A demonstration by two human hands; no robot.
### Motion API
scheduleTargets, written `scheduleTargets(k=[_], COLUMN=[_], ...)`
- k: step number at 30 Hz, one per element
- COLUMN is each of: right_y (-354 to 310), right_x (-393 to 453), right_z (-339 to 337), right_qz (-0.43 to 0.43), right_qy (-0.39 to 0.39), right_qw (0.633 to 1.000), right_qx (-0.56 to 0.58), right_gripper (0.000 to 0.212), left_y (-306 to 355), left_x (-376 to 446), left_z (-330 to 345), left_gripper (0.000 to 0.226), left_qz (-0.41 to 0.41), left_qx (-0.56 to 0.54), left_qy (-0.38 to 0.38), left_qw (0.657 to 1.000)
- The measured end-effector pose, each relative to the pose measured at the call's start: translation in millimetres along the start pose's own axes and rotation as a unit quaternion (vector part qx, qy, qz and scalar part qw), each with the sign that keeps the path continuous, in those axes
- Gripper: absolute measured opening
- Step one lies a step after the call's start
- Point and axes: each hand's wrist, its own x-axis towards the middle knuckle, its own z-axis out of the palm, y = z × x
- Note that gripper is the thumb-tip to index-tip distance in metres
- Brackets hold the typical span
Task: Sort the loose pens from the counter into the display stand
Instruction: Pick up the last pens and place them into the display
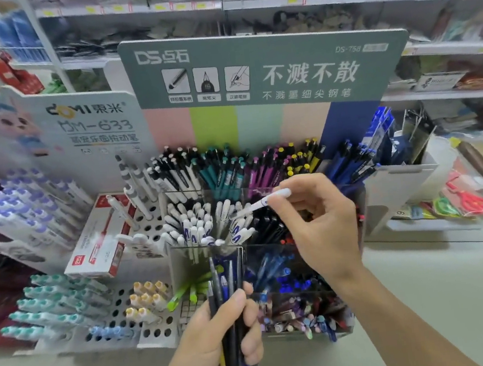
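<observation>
A white pen (262,202) was pinched by the fingers (279,205) of the right hand (318,222), mid-frame, just over the white-pen slot of the display stand (243,248). A bunch of dark & blue pens (229,306) was gripped tight by the left hand (222,334), low in the frame, w/ fingers curled round it. The white pen could be dropped into the wrong slot, b/c the slots were packed close. Pens might be let slip from the bunch if the grip was eased.
</observation>
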Motion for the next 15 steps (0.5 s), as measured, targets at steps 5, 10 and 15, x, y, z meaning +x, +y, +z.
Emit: scheduleTargets(k=[5, 10, 15], right_y=[29.0, 38.6, -3.7], right_x=[1.9, 0.5, -14.2], right_z=[37.4, 45.6, 24.3], right_qz=[-0.126, -0.184, -0.113], right_qy=[-0.106, -0.142, -0.138], right_qw=[0.965, 0.924, 0.974], right_qx=[-0.202, -0.304, -0.138], right_gripper=[0.024, 0.017, 0.004], left_y=[3.4, 6.9, 7.3], left_x=[-9.2, -20.6, -27.5], left_z=[-6.7, -7.3, -3.8], left_gripper=[0.075, 0.072, 0.053], left_qz=[0.030, 0.050, 0.046], left_qx=[-0.011, 0.007, 0.005], left_qy=[0.045, 0.061, 0.040], left_qw=[0.998, 0.997, 0.998])
